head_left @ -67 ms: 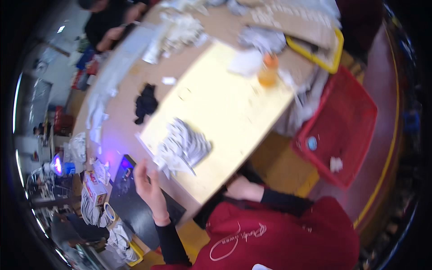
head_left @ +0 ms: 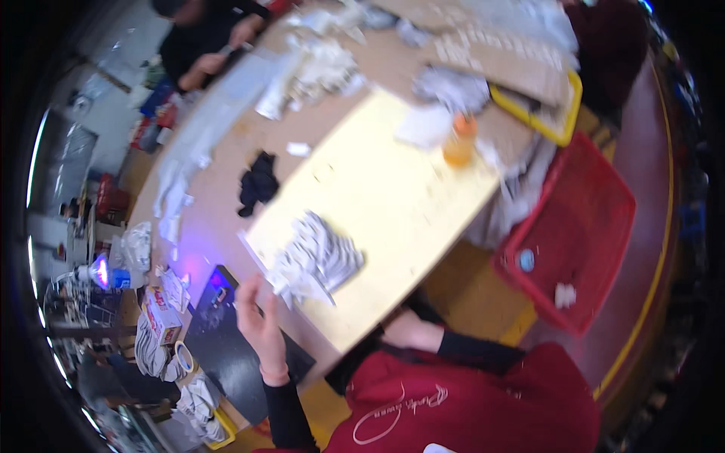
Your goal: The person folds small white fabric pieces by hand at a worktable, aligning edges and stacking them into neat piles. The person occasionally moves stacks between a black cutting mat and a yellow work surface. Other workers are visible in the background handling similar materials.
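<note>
My left hand [head_left: 260, 325] is raised above the near left corner of the table, fingers apart and nothing in them. It is nearest to a fanned pile of white and grey cloth pieces [head_left: 321, 253], which lies on a pale yellow board [head_left: 393, 196]. A small gap seems to separate the fingertips from the pile, though blur makes contact hard to judge. Below the left hand lies a dark flat panel [head_left: 230, 351]. My right hand [head_left: 408, 330] is low at the board's near edge, close to my body. Its fingers are hidden from sight.
A bottle of orange liquid [head_left: 458, 147] stands on the board's far end. Beyond the board lies a black cloth bundle [head_left: 258, 183]. A red crate [head_left: 581, 234] and yellow crate [head_left: 570, 113] are at right. A purple-lit lamp [head_left: 100, 272] shines at left. Another person works across the table.
The whole scene has shifted slightly down and to the right in the view. Both my hands keep nearly the same pose.
</note>
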`<state>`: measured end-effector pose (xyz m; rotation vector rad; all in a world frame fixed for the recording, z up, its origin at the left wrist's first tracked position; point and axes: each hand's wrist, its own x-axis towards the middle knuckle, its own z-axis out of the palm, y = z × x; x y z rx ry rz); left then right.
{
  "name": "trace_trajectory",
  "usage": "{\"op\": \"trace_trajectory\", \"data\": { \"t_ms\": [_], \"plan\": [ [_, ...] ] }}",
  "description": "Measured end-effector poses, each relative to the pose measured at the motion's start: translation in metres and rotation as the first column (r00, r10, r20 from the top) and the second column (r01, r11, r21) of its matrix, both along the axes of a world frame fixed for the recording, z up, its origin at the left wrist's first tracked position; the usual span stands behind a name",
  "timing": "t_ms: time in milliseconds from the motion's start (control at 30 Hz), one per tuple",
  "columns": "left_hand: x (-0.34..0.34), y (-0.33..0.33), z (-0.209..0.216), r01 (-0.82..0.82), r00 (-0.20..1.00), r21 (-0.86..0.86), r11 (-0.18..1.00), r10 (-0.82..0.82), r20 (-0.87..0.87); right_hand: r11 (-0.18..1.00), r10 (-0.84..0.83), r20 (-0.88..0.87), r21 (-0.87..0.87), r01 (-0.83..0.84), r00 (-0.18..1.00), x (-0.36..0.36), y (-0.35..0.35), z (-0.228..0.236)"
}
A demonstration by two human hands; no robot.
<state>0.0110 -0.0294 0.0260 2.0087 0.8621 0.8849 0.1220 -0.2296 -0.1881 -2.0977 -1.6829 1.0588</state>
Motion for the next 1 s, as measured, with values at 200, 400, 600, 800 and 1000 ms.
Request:
{"op": "trace_trajectory", "data": {
  "t_ms": [200,400,600,800,1000],
  "plan": [
    [0.026,-0.011,0.02,0.217,0.976,0.084,0.973,-0.214,-0.034,0.987,0.103,0.093,0.114,-0.113,0.99,0.031,0.009,-0.013],
    [0.001,-0.001,0.018,0.356,0.926,0.007,0.934,-0.352,-0.132,0.798,0.56,-0.413,0.037,-0.601,0.719,0.068,0.008,0.156],
    [0.07,-0.046,-0.035,0.908,0.389,-0.052,0.416,-0.883,-0.263,0.546,0.818,-0.398,0.309,-0.778,0.416,-0.013,0.118,0.281],
    [0.09,-0.094,-0.078,0.954,0.296,0.085,0.286,-0.867,-0.401,0.581,0.801,-0.34,0.25,-0.774,0.492,-0.056,0.179,0.252],
    [0.075,-0.094,-0.085,0.955,0.295,0.109,0.275,-0.879,-0.375,0.62,0.755,-0.421,0.209,-0.756,0.503,-0.059,0.178,0.239]
  ]
}}
